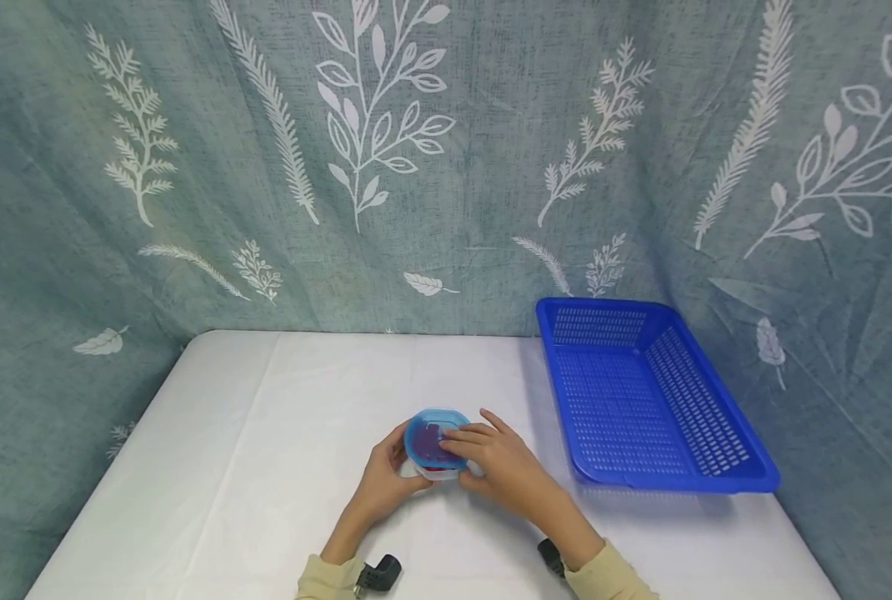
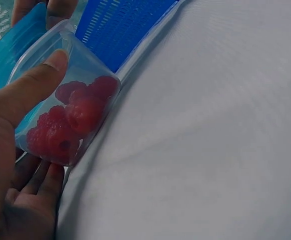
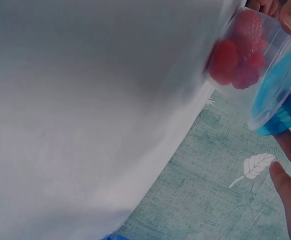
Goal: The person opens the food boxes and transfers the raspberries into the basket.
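A small clear tub (image 1: 434,450) with a blue lid (image 1: 433,433) is held between both hands near the front middle of the table (image 1: 281,467). It is gripped from its left side by the left hand (image 1: 383,482), whose thumb is laid along the wall near the rim and whose fingers are curled beneath the base, as the left wrist view shows. The right hand (image 1: 500,467) is placed on the opposite side, with its fingertips laid over the right edge of the lid; its fingers are bent round the rim, so the tub is clasped there too.

Raspberries (image 2: 70,122) are seen through the clear wall, piled against the bottom. In both wrist views the tub appears tipped rather than level, with the lid facing away from the table.

The tub is thus flanked evenly, and neither hand is nearer than the other. The blue basket (image 1: 644,392) is set to the right and a little farther back, well apart from the tub, on the side of the right hand. A leaf-printed curtain (image 1: 416,167) is hung behind the table.
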### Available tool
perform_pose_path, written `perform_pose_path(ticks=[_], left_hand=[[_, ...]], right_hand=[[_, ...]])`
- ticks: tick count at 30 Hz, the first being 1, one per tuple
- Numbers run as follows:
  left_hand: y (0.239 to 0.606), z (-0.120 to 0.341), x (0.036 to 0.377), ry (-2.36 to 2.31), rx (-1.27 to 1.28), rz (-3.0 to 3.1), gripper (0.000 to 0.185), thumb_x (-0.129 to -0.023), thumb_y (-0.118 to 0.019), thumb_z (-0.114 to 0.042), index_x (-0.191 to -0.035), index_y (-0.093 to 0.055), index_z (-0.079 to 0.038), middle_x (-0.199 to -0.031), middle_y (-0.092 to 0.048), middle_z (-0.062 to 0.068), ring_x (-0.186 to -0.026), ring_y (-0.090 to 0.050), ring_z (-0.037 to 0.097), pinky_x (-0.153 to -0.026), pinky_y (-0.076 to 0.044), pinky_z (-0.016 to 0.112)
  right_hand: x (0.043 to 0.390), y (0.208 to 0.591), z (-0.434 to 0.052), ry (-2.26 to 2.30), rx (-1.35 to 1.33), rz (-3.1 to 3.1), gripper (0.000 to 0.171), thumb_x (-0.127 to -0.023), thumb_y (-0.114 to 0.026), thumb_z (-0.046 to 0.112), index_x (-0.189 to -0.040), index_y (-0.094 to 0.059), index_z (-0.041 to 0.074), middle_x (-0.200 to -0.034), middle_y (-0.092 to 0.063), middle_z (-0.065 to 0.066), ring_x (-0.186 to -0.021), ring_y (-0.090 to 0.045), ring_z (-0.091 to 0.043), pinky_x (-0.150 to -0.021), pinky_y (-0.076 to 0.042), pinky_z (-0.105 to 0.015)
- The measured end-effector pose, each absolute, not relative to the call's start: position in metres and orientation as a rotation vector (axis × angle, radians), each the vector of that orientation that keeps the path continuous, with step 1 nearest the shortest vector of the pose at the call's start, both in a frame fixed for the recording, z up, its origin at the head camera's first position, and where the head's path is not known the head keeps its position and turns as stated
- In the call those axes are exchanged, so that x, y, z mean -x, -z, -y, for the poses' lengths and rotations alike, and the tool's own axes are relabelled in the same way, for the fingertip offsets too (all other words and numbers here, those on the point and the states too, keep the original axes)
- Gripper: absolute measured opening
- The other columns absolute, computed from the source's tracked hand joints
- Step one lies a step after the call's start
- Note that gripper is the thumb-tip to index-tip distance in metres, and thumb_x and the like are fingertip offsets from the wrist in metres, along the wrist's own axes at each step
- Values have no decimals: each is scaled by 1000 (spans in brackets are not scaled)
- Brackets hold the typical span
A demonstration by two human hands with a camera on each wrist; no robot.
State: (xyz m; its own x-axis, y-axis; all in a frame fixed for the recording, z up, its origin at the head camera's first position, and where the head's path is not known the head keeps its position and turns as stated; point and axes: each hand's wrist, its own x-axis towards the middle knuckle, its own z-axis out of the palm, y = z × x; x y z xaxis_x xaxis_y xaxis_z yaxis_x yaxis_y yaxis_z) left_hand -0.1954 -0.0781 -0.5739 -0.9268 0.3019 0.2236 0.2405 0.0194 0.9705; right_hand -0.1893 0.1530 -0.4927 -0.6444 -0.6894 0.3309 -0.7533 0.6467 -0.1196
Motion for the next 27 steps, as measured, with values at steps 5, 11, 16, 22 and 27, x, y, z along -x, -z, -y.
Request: perform_pose_path(ticks=[5, 11, 16, 22, 27], left_hand=[[576, 78, 195, -2079, -604, -2232, 90, -76, -86, -3, -153, -39, -1, -151, -50, 17, -143, -45, 36, -120, -37, 36], [574, 78, 196, -2069, -606, -2251, 90, -76, -88, -5, -153, -42, -7, -151, -53, 11, -143, -47, 31, -121, -37, 40], [572, 78, 196, -2074, -633, -2273, 85, -77, -88, -8, -151, -45, -9, -150, -54, 9, -142, -47, 32, -120, -37, 48], [571, 78, 195, -2061, -564, -2272, 86, -78, -87, -8, -152, -44, -10, -152, -52, 7, -144, -46, 31, -121, -36, 47], [570, 76, 194, -2051, -538, -2257, 87, -78, -87, -6, -153, -42, -10, -153, -50, 7, -145, -45, 29, -121, -35, 43]], right_hand=[[190, 497, -151, -373, -1131, 2560, 43, -82, -82, 17, -124, -74, 18, -132, -70, 3, -122, -65, -20, -120, -37, -50], [196, 496, -146, -498, -1083, 2429, 44, -77, -86, 9, -119, -76, 14, -120, -75, 2, -114, -68, -20, -116, -41, -55], [203, 495, -142, -594, -1064, 2352, 43, -77, -86, 2, -117, -76, 13, -113, -76, 2, -107, -69, -18, -114, -43, -55], [213, 497, -139, -685, -1030, 2320, 40, -77, -82, -6, -112, -75, 13, -109, -76, 0, -104, -70, -19, -111, -46, -56], [219, 500, -138, -776, -995, 2319, 38, -80, -77, -9, -111, -75, 12, -108, -76, 0, -103, -70, -18, -108, -51, -50]])
